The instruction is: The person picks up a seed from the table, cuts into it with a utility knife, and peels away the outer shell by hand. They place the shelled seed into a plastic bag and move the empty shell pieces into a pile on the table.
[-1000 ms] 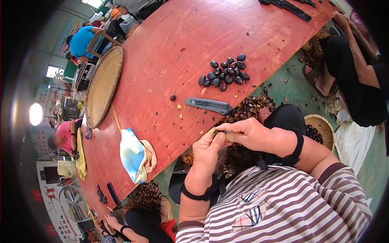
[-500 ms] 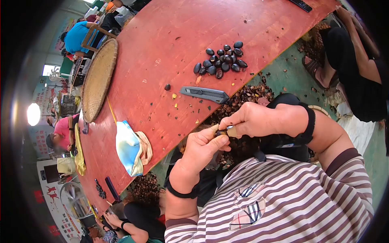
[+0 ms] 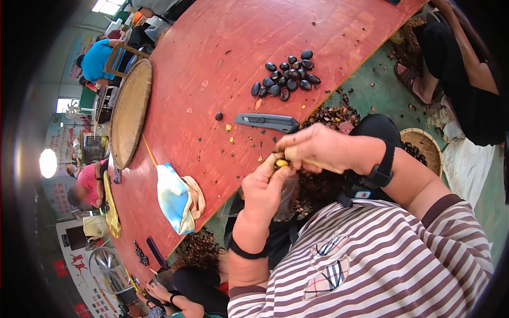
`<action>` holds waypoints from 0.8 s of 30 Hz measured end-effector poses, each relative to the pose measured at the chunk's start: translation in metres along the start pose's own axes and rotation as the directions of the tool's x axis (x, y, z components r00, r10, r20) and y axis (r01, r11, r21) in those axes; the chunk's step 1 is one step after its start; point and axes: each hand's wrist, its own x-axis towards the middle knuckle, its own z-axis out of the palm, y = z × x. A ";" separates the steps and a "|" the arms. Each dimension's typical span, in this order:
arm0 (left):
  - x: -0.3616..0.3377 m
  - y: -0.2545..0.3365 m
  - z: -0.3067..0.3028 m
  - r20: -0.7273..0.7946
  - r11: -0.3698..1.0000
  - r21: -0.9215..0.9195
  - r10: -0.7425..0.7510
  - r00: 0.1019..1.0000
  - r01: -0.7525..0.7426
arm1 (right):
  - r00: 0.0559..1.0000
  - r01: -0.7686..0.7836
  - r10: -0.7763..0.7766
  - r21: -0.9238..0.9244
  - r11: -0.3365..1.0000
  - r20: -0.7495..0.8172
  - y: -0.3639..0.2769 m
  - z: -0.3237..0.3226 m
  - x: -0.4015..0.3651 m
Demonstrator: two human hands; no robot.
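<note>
Left hand (image 3: 262,193) pinched a chestnut (image 3: 281,163) off the bench (image 3: 222,53) edge, yellow flesh showing, part-peeled. Right hand (image 3: 318,148) clenched, probably on a small blade. Dark pile (image 3: 289,77) lay unpeeled near the utility knife (image 3: 268,122).

I see a long red desk (image 3: 222,47) running from lower left to upper right of the frame. Near its right edge lies a heap of dark chestnuts (image 3: 287,78), and just below that a grey utility knife (image 3: 268,122) with one stray nut (image 3: 219,116) to its left. A round woven tray (image 3: 130,111) overhangs the left edge, and a blue-and-white cloth (image 3: 172,197) sits lower down. At right, a basket (image 3: 419,132) stands on the green floor beside scattered shells (image 3: 336,114).
</note>
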 end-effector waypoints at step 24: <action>-0.006 -0.004 -0.005 -0.041 0.807 -0.579 -0.169 0.985 0.114 | 0.944 0.311 -0.327 -0.429 0.848 0.037 -0.001 0.017 -0.014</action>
